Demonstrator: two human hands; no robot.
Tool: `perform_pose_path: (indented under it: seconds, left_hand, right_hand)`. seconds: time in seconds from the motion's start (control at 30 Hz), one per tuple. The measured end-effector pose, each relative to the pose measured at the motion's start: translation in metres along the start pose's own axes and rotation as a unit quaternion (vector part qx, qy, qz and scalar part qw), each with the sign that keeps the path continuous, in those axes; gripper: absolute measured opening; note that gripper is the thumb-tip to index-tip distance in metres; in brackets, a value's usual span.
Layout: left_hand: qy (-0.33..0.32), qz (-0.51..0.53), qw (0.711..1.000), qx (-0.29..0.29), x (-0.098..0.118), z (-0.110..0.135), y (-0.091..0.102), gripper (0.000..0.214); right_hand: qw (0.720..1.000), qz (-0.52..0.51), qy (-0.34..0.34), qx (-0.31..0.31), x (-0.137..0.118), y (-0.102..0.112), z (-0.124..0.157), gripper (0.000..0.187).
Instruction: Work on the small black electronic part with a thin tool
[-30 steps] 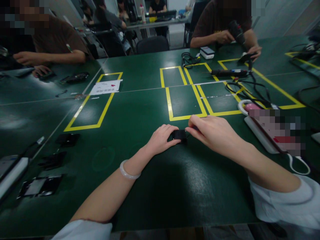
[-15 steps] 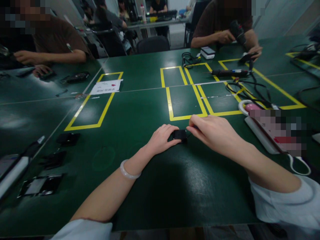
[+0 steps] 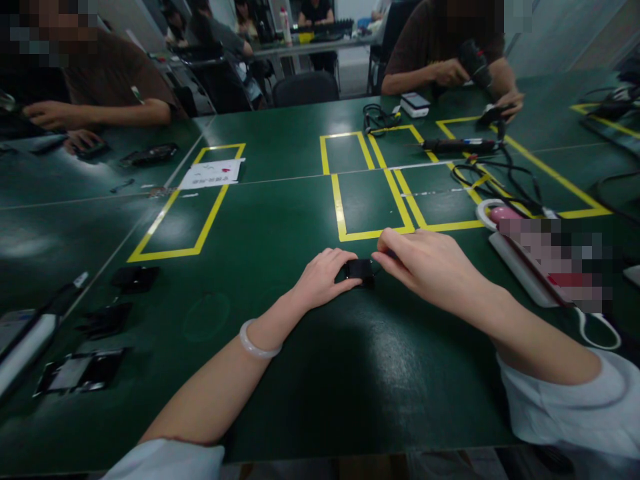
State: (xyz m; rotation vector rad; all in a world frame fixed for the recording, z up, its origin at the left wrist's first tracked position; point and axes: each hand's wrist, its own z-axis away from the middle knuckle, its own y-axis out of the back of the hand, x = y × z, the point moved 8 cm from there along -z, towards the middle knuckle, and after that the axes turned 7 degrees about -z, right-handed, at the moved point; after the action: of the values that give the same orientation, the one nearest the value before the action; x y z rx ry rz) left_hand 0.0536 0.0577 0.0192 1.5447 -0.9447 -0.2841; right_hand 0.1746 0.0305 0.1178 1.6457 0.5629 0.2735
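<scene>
Small black part [image 3: 359, 270] is pinched on the green table [image 3: 280, 227] by the left hand [image 3: 323, 277], fingers closed around it; the right hand [image 3: 430, 267] touches its far edge, fingers curled.

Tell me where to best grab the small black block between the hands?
Probably by its two short ends, coming from left and right. The small black block lies flat and low on the table, wider than deep; the left hand pinches its left end, the right hand is at its right.
</scene>
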Motion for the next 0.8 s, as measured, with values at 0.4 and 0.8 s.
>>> perform_pose_path:
  seconds: [0.4,0.8]
  left_hand:
    - [-0.001,-0.001,1.000,-0.002,0.0005,-0.0003,-0.0001,0.040]
    - [-0.002,0.003,1.000,0.002,0.0010,-0.0003,0.0010,0.039]
  right_hand:
    - [1.000,0.009,0.004,0.003,0.0000,-0.0009,-0.0006,0.022]
    - [1.000,-0.003,0.010,0.010,0.0007,-0.0006,0.0001,0.019]
